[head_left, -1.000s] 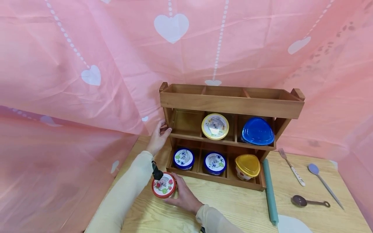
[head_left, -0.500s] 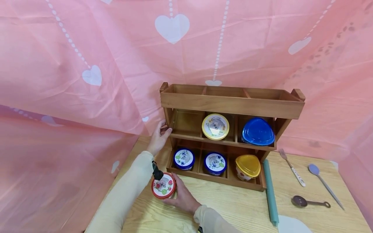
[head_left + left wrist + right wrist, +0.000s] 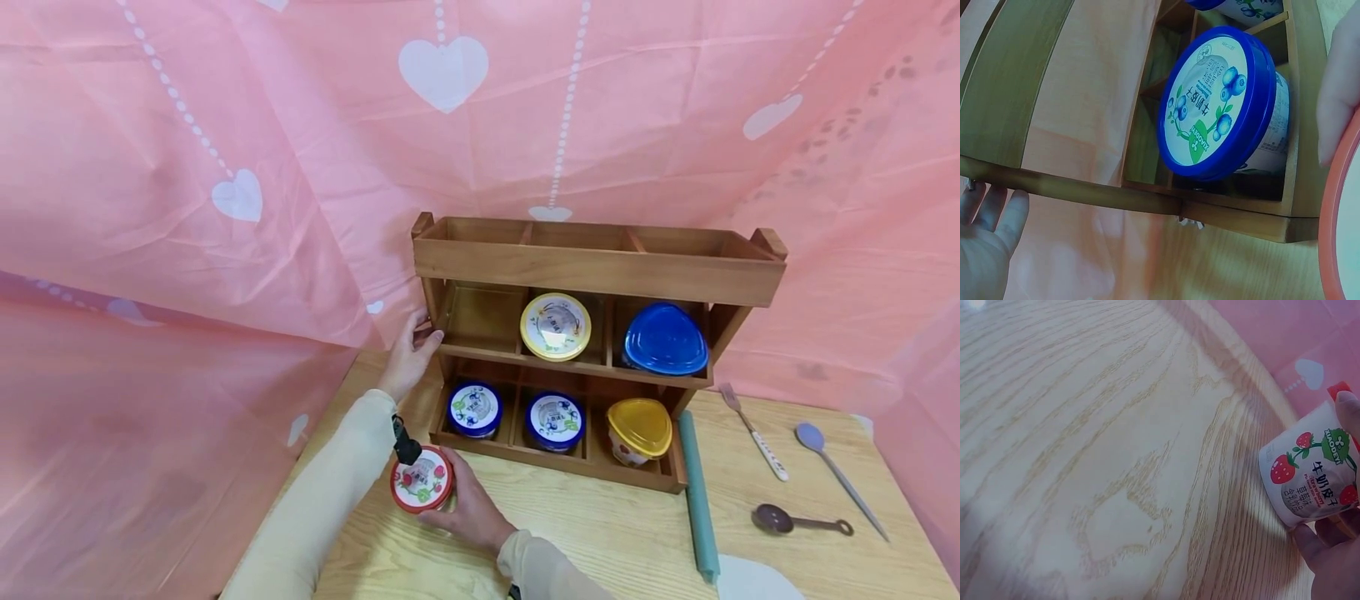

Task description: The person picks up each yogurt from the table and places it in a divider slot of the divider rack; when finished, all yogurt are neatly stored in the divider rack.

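Note:
My right hand grips a round tub with a red-rimmed lid, strawberries on its lid and side. In the right wrist view this white paper tub stands tilted by the camera angle, my thumb at its lid and fingers near its base. My left hand rests against the left side of a brown wooden rack. The left wrist view shows the fingers of that left hand nearly straight, touching the side panel's edge. Part of the red lid is hidden behind the left wrist's black camera.
In the rack's middle tier sit a yellow-rimmed tub and a blue-lidded bowl. Below are two blueberry tubs and a yellow-lidded bowl. Rightward lie a teal roll, fork, blue-headed spoon and brown scoop.
Almost nothing differs: both hands stay in place, and the red-lidded tub remains in the right hand. The right forearm has shifted slightly to the left.

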